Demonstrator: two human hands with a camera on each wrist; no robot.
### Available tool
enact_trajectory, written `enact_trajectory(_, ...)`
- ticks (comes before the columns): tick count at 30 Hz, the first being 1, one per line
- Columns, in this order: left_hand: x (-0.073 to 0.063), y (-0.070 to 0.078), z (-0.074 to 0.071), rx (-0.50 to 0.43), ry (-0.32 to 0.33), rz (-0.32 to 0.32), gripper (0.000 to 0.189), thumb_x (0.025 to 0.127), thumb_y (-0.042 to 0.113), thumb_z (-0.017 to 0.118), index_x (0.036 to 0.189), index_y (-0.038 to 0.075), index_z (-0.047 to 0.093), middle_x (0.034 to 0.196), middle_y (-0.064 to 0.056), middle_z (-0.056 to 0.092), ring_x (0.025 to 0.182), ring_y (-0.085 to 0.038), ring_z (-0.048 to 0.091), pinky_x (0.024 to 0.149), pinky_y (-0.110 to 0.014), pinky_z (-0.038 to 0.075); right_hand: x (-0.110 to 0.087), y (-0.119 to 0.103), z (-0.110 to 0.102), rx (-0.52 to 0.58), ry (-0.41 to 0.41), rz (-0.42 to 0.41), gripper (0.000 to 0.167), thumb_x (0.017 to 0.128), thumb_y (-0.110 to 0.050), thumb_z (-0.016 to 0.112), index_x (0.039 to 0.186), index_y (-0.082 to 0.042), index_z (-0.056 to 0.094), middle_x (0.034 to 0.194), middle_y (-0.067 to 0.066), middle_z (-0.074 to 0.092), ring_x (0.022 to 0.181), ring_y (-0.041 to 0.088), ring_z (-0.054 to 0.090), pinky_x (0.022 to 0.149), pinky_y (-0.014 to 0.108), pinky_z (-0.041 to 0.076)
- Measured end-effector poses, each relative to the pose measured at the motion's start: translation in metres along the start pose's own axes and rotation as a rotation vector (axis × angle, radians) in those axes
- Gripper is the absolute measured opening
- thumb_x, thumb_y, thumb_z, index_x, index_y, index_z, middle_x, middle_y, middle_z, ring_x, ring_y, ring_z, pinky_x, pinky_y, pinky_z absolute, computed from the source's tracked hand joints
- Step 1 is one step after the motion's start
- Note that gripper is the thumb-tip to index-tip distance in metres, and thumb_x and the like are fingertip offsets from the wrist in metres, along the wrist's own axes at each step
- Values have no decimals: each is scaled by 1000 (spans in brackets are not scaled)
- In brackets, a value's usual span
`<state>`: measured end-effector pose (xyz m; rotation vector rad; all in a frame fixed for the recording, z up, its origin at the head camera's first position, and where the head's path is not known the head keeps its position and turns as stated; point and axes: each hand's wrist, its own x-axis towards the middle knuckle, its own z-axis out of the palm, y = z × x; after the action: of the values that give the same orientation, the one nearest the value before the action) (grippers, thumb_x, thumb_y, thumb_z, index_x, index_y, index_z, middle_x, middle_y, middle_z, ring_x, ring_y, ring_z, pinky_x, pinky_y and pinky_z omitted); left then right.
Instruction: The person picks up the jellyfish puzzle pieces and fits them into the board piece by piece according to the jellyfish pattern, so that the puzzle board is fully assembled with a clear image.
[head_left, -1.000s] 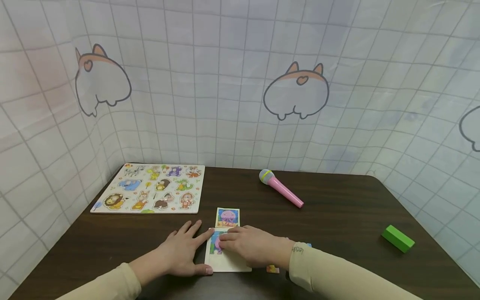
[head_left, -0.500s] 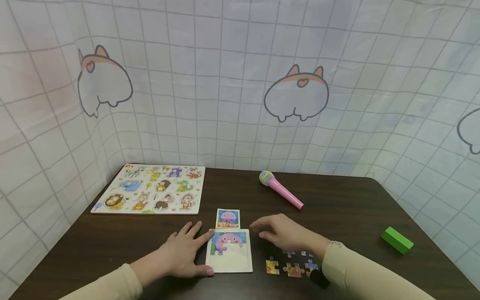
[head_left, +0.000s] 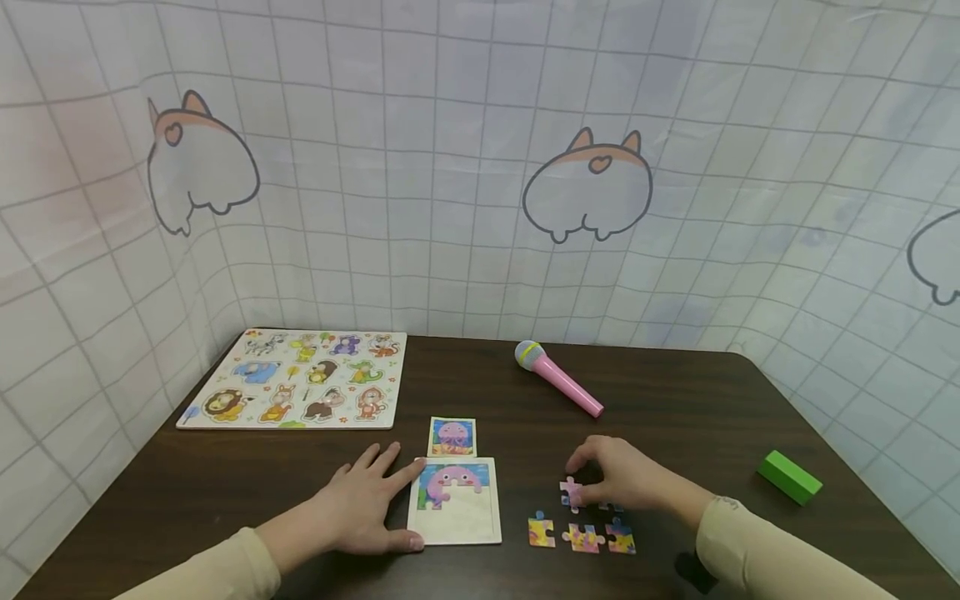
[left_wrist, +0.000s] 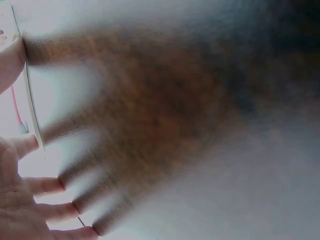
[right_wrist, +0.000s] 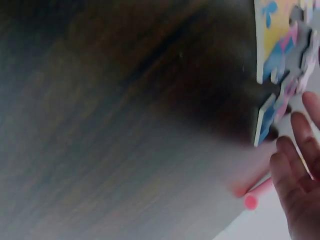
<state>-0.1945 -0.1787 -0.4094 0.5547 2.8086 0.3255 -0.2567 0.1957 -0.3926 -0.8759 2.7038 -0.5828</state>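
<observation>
Seemingly a curtained-off play corner, in what building unclear. White gridded cloth (head_left: 435,167) printed with corgis hangs around the dark wood-grain desk (head_left: 690,408), which carries a jellyfish jigsaw (head_left: 452,477), a toy microphone (head_left: 564,383) and, by the far left corner, an animal puzzle (head_left: 294,380).

The left hand (head_left: 363,510) is lying palm down, its fingers (head_left: 406,476) spreading; to its right, the right hand (head_left: 626,475) is holding its fingers bent, thumb (head_left: 592,493) and forefinger (head_left: 583,453) apart.

5 loose jigsaw pieces (head_left: 583,538) lie near the part-filled white tray (head_left: 468,523)
</observation>
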Motion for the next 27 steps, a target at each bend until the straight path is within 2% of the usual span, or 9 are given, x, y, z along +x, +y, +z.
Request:
enact_trajectory(6, 0, 0, -1, -3, 0, -3, 98, 81, 71, 71, 159, 22, 39, 163, -25, 31, 148, -55, 29, 107, -76, 34, 4, -11, 2, -66, 5, 24, 36, 77, -33, 91, 98, -12, 71, 100, -2, 63, 91, 15, 56, 83, 39, 53)
enact_trajectory(12, 1, 1, 0, 0, -7, -9, 98, 81, 71, 71, 159, 22, 38, 163, -25, 32, 149, -54, 29, 107, -76, 33, 6, -15, 6, -35, 9, 20, 37, 77, -24, 91, 98, -15, 63, 95, -5, 63, 88, 11, 56, 81, 36, 52)
enact_trajectory(16, 1, 0, 0, 5, -7, -15, 98, 81, 72, 71, 159, 23, 38, 163, -24, 32, 149, -54, 29, 108, -75, 33, 8, -16, 9, 26, 27, -24, 38, 78, -15, 90, 101, -15, 60, 91, -6, 63, 83, 8, 58, 76, 29, 52)
enact_trajectory(20, 2, 0, 2, 11, -5, -15, 98, 81, 73, 70, 159, 23, 38, 163, -24, 32, 149, -53, 30, 107, -75, 34, 9, -17, 12, 140, 23, -57, 34, 81, -5, 85, 104, -11, 61, 93, -2, 66, 81, 7, 61, 73, 25, 54)
enact_trajectory(23, 2, -1, 3, 15, -3, -13, 98, 81, 73, 70, 159, 23, 38, 163, -24, 32, 149, -53, 30, 107, -75, 34, 11, -19, 13, 220, 29, -40, 28, 85, -1, 81, 105, -10, 63, 92, 0, 68, 79, 8, 64, 71, 24, 55)
enact_trajectory(27, 2, -1, 3, 16, -2, -15, 98, 81, 73, 70, 159, 23, 38, 164, -24, 32, 149, -53, 30, 107, -75, 34, 16, -24, 12, 326, 69, 25, 22, 88, -3, 78, 106, -7, 68, 87, 1, 71, 76, 11, 64, 67, 25, 55)
